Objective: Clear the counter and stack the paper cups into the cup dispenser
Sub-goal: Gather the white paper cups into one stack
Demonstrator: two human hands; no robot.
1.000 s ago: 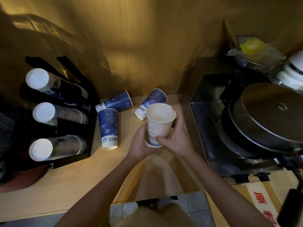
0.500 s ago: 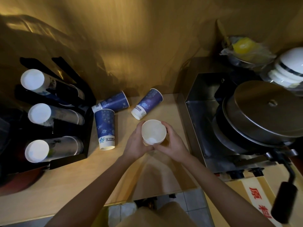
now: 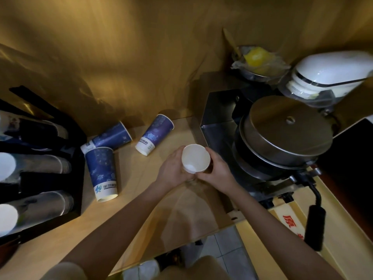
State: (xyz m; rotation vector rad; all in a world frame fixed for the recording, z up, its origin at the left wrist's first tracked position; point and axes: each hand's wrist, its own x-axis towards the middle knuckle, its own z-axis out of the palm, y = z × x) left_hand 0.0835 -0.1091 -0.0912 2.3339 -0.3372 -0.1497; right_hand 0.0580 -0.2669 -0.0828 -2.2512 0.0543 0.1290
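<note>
I hold an upright paper cup (image 3: 195, 157) with both hands over the wooden counter (image 3: 141, 199), its white inside facing me. My left hand (image 3: 173, 168) wraps its left side and my right hand (image 3: 217, 170) its right side. Three blue paper cups lie on their sides on the counter: one (image 3: 102, 172) beside the dispenser, one (image 3: 108, 138) behind it, one (image 3: 155, 134) further right. The black cup dispenser (image 3: 50, 158) stands at the left, with three rows of stacked cups (image 3: 36, 207) in it.
A metal machine with a round lid (image 3: 282, 128) stands right of my hands, its black handle (image 3: 314, 225) sticking out toward me. White bowls (image 3: 327, 75) and a bagged yellow item (image 3: 256, 57) sit behind it. A golden wall backs the counter.
The cup I hold has gone from raised and tilted to lower and upright, so I look straight into it. The camera view has shifted left and closer.
</note>
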